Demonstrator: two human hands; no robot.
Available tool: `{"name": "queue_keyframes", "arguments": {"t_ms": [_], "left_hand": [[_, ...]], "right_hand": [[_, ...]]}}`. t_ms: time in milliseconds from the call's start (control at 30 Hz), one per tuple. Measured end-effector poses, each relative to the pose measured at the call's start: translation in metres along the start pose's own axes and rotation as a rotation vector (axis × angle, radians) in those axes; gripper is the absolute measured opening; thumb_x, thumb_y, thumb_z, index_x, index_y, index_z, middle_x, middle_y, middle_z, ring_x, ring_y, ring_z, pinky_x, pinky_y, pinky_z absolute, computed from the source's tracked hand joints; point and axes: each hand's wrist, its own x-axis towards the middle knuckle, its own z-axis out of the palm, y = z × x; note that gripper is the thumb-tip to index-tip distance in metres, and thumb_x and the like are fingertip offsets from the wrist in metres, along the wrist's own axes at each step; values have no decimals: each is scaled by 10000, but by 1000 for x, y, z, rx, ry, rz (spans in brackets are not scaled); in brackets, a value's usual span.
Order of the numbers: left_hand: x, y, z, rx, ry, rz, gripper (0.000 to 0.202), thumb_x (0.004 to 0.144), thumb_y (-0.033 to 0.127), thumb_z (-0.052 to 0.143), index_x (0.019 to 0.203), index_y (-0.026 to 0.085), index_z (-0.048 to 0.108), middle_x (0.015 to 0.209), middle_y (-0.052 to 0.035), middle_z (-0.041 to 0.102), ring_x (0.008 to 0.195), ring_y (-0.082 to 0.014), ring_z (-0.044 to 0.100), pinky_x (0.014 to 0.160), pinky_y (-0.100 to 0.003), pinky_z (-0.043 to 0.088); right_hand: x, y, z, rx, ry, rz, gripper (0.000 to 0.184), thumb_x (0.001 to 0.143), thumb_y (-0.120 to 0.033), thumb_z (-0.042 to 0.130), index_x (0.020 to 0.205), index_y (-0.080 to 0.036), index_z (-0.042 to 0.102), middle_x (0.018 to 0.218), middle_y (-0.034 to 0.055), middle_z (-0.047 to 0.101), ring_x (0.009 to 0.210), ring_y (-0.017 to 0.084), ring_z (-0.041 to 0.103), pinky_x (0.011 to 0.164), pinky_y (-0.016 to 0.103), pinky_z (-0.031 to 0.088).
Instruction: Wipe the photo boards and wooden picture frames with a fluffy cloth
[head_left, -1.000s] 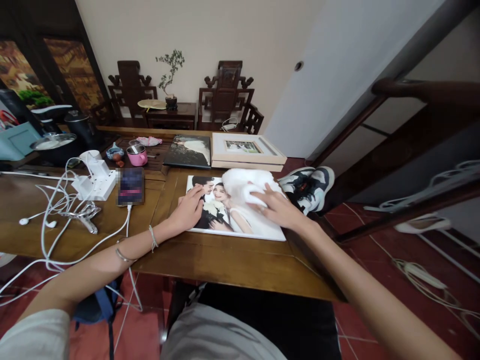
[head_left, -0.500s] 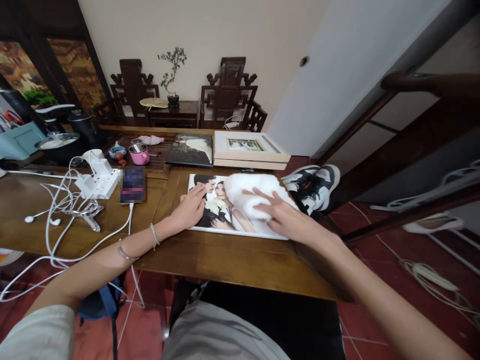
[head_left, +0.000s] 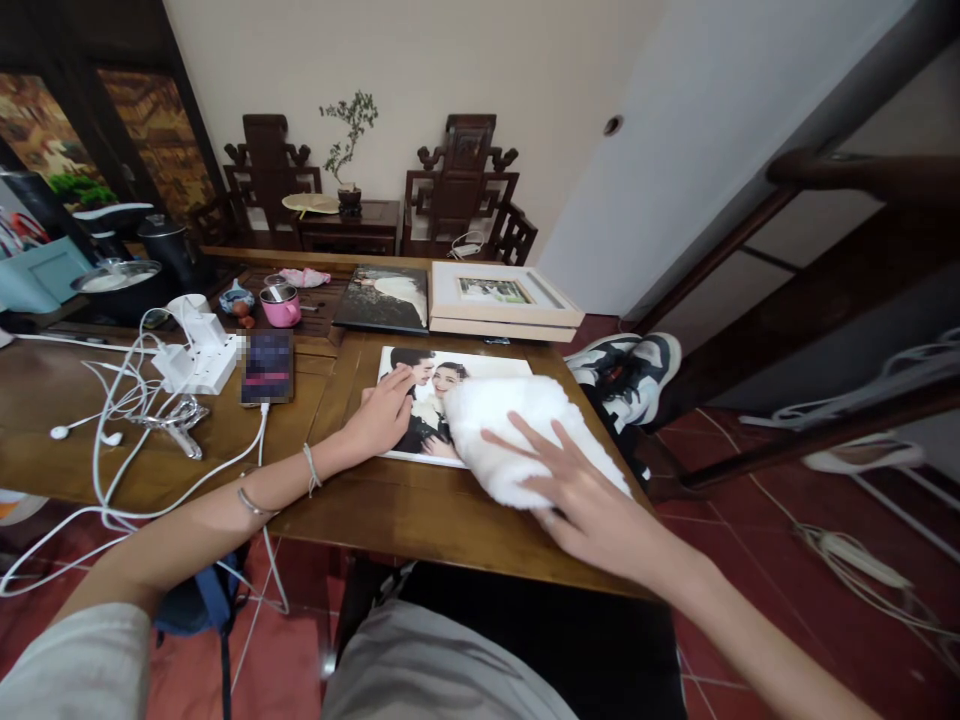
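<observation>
A photo panel [head_left: 431, 445] showing a couple lies flat on the wooden table [head_left: 360, 520]. My left hand [head_left: 386, 412] rests on its left side, fingers stretched out and pressing the surface. A fluffy white cloth [head_left: 499, 440] covers the panel's right part and hangs over its front edge onto the table. My right hand [head_left: 574, 485] lies on top of the cloth with its fingers spread. The panel's right end is hidden beneath cloth and hand.
Behind the panel lie a dark photo panel [head_left: 384, 300] and light wooden frames [head_left: 506, 300]. To the left are a phone [head_left: 267, 368], a white power strip [head_left: 202, 362], tangled cables and a pink cup [head_left: 280, 306]. Shoes [head_left: 637, 375] stand beyond the table's right edge.
My right hand and the white cloth have slid toward me and slightly right, uncovering the panel's upper right part. The left hand stays in place on the panel.
</observation>
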Motion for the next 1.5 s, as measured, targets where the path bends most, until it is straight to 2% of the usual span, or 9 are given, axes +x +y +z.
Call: {"name": "queue_keyframes", "arguments": {"t_ms": [100,200,400,567,700,933,1067,1400,1500], "left_hand": [[0,1,0,-2,2,-1,457,953,167,312,1391,141,439,1513,-132,392,1438,-236,301,1142,-487,318],[-1,1,-1,-7,-2,7,454,956,175,307,1390,148,440,1513,-127,394,1438,-233,300,1135,-493,326],[0,-1,-2,-7,-13,19,451,957,169,307,1383,130,449,1512,-138,393,1439,-241,298,1140,-501,315],[2,-5,1,-9,0,26,451,961,182,319,1390,114,442,1504,-153,400,1439,-237,301,1153,-480,303],[1,-7,4,-14,24,21,437,956,173,327,1367,137,470,1503,-136,407,1435,-232,309,1154,-477,305],[0,-3,2,-4,26,15,453,960,180,315,1393,146,442,1504,-127,406,1432,-232,316,1148,-475,315],[0,1,0,9,2,5,470,957,166,305,1412,129,417,1515,-131,389,1436,-236,303,1138,-482,325],[1,-6,1,-14,1,25,459,964,194,308,1404,162,436,1510,-128,399,1438,-237,300,1138,-494,317],[1,-8,1,-20,12,39,456,961,201,317,1394,156,450,1502,-131,411,1435,-238,308,1145,-483,313]], "right_hand": [[-18,-10,-2,28,-17,-57,350,707,-48,445,871,-226,698,1525,6,383,1468,314,82,1136,682,106],[-10,12,2,57,18,-44,368,711,-65,456,938,-221,699,1508,50,415,1451,311,192,1147,650,130],[59,88,9,19,106,142,365,758,-130,461,1040,-170,690,1435,157,502,1374,347,374,1109,617,233],[99,111,-1,12,81,179,393,784,-120,407,1064,-160,680,1173,136,694,1172,337,588,1000,528,394],[83,95,1,3,77,177,394,783,-124,418,1089,-150,666,1256,155,649,1298,340,480,1063,556,329],[-5,10,8,40,92,46,312,766,-95,432,932,-211,669,1493,75,444,1459,300,157,1142,640,156],[-22,-17,2,59,14,2,313,756,-70,427,898,-213,666,1511,60,415,1468,303,101,1129,675,145],[106,46,-7,35,-101,200,492,827,-115,437,1297,-166,575,1432,153,505,1451,345,180,1090,690,186],[128,51,-8,22,-91,222,501,843,-131,430,1329,-149,552,1415,177,516,1447,371,175,1048,738,197]]}}
